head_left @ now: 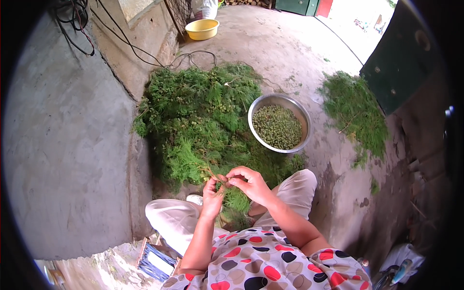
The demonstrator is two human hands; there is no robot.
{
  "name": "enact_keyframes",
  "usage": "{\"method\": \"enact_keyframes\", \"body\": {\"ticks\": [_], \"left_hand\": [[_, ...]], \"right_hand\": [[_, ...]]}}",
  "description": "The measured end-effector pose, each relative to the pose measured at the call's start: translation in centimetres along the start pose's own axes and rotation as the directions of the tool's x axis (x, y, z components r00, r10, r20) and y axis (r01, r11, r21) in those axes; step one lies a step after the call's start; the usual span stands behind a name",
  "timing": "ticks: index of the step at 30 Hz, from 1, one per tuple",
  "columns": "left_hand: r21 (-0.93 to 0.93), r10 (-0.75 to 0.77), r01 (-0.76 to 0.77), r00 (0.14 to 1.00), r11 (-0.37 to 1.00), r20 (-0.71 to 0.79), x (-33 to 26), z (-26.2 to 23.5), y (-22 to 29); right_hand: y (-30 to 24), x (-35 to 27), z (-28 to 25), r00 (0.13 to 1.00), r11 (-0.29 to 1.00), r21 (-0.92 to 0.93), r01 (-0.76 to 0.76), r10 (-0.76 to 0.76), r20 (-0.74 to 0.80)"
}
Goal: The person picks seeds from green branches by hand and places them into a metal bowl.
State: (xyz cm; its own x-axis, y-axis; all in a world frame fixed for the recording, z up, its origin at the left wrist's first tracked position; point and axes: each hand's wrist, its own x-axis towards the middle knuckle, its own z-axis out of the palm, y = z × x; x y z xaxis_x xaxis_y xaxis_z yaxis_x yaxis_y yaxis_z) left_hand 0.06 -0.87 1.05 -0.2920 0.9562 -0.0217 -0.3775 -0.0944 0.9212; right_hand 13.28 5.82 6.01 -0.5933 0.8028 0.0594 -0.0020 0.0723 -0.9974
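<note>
My left hand (212, 199) is closed around the stem of a feathery green evergreen sprig (186, 159), whose bright foliage spreads out to the upper left. Close against it, my right hand (252, 184) has its thumb and fingers pinched at the sprig's stem; whatever small thing lies between the fingertips is too small to make out. Just beyond my hands lies a big heap of cut evergreen branches (193, 104). To the right of the heap stands a round metal basin (308, 126), partly filled with small round green cones (276, 126).
A smaller pile of green branches (355, 113) lies at the right, beside a dark green door (401, 63). Black cables (140, 55) trail from the left wall to the floor. A yellow basin (202, 30) and a white sack (208, 9) stand at the back.
</note>
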Motion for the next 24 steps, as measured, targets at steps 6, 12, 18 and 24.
{"method": "enact_keyframes", "body": {"ticks": [6, 12, 18, 24], "left_hand": [[-0.228, -0.009, 0.040, 0.990, 0.973, 0.139, 0.1, -1.2, -0.2], [-0.328, 0.043, 0.001, 0.991, 0.945, 0.128, 0.2, -1.2, 0.6], [-0.264, 0.016, 0.009, 0.995, 0.964, 0.095, 0.3, -1.3, 1.4], [-0.290, 0.031, 0.001, 0.994, 0.957, 0.105, 0.7, -1.0, 1.1]], "right_hand": [[0.6, 0.3, -0.3, 0.964, 0.840, 0.475, -0.260, 0.255, 0.076], [-0.7, 1.1, -3.1, 0.954, 0.972, 0.235, 0.005, 0.066, -0.294], [-2.5, 2.1, -9.9, 0.692, 0.353, -0.924, -0.146, -0.631, -0.350], [-3.3, -1.0, -5.6, 0.995, 0.938, -0.340, 0.066, -0.087, -0.048]]}}
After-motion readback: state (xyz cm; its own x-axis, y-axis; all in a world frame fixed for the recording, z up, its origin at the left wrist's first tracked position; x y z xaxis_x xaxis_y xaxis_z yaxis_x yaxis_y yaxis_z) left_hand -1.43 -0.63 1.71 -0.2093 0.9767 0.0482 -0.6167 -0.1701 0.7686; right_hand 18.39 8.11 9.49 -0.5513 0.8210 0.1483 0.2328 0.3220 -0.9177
